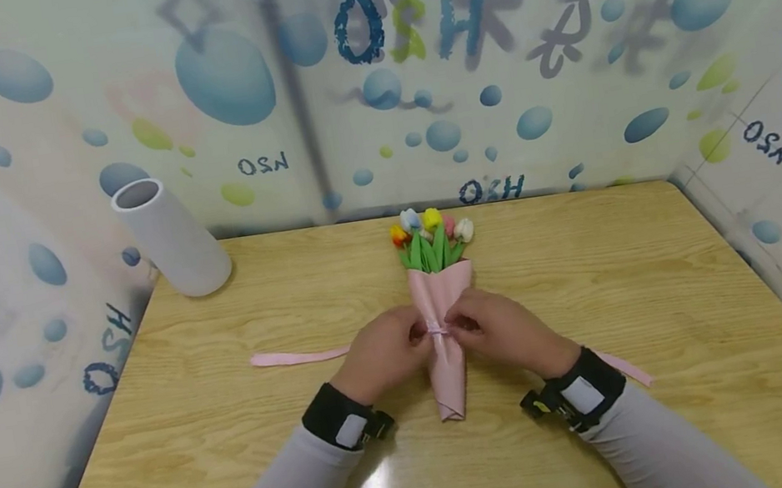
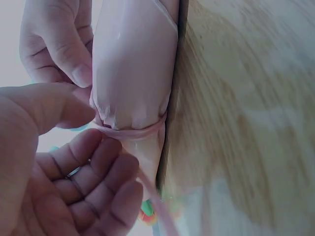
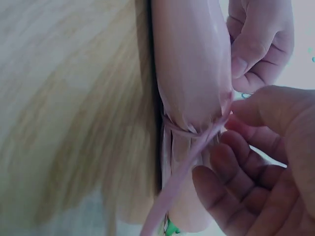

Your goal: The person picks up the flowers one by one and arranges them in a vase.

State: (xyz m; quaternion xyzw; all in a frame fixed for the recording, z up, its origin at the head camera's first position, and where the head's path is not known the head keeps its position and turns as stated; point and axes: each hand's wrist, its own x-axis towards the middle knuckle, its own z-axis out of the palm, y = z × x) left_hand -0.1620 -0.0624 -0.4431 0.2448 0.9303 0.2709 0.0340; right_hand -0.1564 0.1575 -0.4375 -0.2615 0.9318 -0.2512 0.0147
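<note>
A bouquet of artificial tulips (image 1: 431, 219) in several colours lies on the table, its heads toward the back. Pink wrapping paper (image 1: 451, 391) encloses the stems and narrows toward the near end. Around its middle runs a thin pink ribbon (image 2: 135, 133), which cinches the paper into folds. My left hand (image 1: 388, 354) pinches the ribbon at the front of the bundle between thumb and forefinger. From the other side my right hand (image 1: 510, 331) pinches it too, fingertips close to the left ones. One ribbon tail (image 3: 177, 182) slants past the right fingers; the crossing itself is partly hidden by fingertips.
A white cylindrical vase (image 1: 179, 246) stands at the table's back left corner. The ribbon's ends stretch out on the wooden table (image 1: 667, 262) on both sides, beyond the hands. A patterned curtain (image 1: 344, 133) hangs behind the back edge.
</note>
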